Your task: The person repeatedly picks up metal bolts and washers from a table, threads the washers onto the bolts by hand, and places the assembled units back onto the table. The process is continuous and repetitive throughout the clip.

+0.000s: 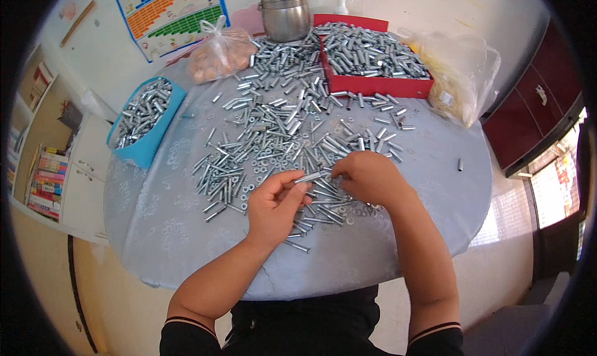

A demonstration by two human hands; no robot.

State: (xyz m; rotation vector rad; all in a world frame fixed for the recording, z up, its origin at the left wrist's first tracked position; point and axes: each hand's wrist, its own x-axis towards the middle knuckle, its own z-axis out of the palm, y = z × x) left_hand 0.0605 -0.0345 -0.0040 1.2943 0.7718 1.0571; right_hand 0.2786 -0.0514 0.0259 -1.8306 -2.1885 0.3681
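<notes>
My left hand [273,203] is closed, pinching a silvery metal sleeve [309,177] between thumb and fingers, just above the pile. Beside it, to the right, my right hand [367,177] has its fingers curled down over the hardware; what its fingertips hold, if anything, is hidden. Under and around both hands lies a loose heap of long thin bolts [233,180], with small nuts and washers [264,164] mixed in. Farther back the heap turns into shiny metal sleeves [273,116].
A red box [379,87] heaped with sleeves stands at the back right, a blue tub [140,151] of them at the left. Behind are a bag of round brown things [217,57], a steel pot [285,17] and a clear plastic bag [457,76]. One sleeve [460,164] lies alone at right.
</notes>
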